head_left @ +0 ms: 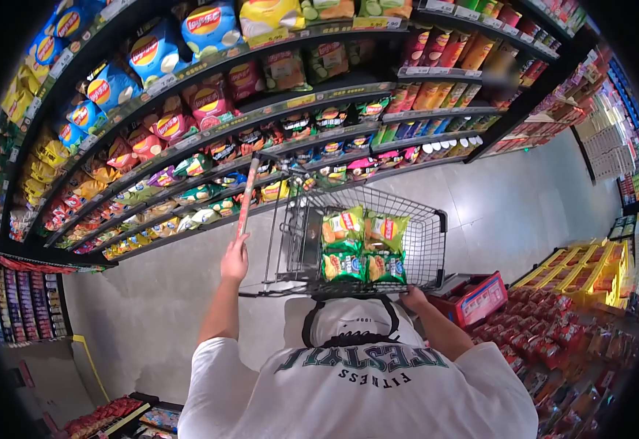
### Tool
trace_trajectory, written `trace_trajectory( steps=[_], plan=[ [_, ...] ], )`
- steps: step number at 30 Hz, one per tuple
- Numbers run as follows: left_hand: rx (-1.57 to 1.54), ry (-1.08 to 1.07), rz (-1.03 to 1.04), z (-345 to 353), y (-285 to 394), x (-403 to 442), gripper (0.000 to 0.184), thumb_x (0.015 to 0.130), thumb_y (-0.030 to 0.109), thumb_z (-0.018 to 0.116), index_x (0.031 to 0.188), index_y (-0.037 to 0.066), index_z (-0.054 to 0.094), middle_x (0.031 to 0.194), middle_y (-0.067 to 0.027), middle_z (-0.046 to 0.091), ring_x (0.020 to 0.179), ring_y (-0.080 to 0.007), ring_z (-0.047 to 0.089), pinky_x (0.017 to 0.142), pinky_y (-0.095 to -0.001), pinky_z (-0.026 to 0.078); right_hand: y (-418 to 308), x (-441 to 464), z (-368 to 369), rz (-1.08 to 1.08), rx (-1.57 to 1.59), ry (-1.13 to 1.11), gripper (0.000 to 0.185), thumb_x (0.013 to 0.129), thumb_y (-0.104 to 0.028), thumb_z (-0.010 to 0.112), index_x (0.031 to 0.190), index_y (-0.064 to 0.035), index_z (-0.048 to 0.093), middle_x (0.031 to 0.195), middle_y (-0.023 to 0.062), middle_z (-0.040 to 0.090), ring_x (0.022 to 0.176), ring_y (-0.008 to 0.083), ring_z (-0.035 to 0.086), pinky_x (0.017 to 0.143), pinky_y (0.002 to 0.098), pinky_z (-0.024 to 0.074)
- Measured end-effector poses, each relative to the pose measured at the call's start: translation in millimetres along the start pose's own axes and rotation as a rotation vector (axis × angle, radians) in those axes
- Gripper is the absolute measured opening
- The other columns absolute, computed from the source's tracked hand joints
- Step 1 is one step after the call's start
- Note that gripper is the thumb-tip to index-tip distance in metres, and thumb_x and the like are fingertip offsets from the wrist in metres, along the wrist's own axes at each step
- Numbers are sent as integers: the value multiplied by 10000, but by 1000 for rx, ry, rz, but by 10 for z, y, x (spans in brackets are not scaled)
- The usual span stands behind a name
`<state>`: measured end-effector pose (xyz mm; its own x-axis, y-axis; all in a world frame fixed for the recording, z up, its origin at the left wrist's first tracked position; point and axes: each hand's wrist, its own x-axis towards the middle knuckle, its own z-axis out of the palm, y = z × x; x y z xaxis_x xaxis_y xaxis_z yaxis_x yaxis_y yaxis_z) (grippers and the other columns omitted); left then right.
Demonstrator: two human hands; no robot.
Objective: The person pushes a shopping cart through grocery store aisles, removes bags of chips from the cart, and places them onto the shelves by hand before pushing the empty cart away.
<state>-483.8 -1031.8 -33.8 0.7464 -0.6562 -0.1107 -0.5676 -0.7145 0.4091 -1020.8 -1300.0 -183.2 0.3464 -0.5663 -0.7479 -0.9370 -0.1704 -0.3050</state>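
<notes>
My left hand [235, 257] is closed round the near end of the cart's handle bar [247, 197], at the left end of a wire shopping cart [425, 227]. My right hand [412, 298] rests at the cart's near rim toward its right end; its fingers are partly hidden, and it looks closed on the rim. Inside the cart lie several chip bags: two yellow-green bags [343, 227] in the far row and two green bags [385, 268] in the near row. A white bag with black straps [356, 320] hangs in front of my chest.
Long curved shelves [209, 121] of chip bags run along the far side and left. Chip tubes [436, 47] stand at the upper right. A red bin [473, 300] is close to the cart's near right corner. Red packs [553, 329] and yellow crates [590, 271] fill the right side.
</notes>
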Motion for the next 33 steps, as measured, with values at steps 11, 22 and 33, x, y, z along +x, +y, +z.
trace_trajectory(
  steps=[11,22,33],
  plan=[
    [157,-21,-196,260,400,-524,568,996,214,521,1511,367,338,1209,-148,601,1018,-377,636,839,-512,533,334,220,-622,-110,-233,-165,1007,844,-797,480,1435,19,464,1291,268,625,1227,375,602,1039,441,469],
    [9,102,-529,454,279,-865,449,1009,383,530,1379,159,407,1073,-223,688,1003,-448,640,845,-542,501,184,794,-941,-305,28,-87,786,936,-618,554,1360,44,532,1194,275,669,1114,356,665,971,416,508],
    [-324,193,-582,486,-287,-555,440,985,390,570,1310,104,490,1014,-216,700,986,-438,651,848,-517,505,-708,719,-991,-283,-59,74,561,985,-537,504,1260,-50,547,991,247,711,1005,418,668,896,495,512]
  ],
)
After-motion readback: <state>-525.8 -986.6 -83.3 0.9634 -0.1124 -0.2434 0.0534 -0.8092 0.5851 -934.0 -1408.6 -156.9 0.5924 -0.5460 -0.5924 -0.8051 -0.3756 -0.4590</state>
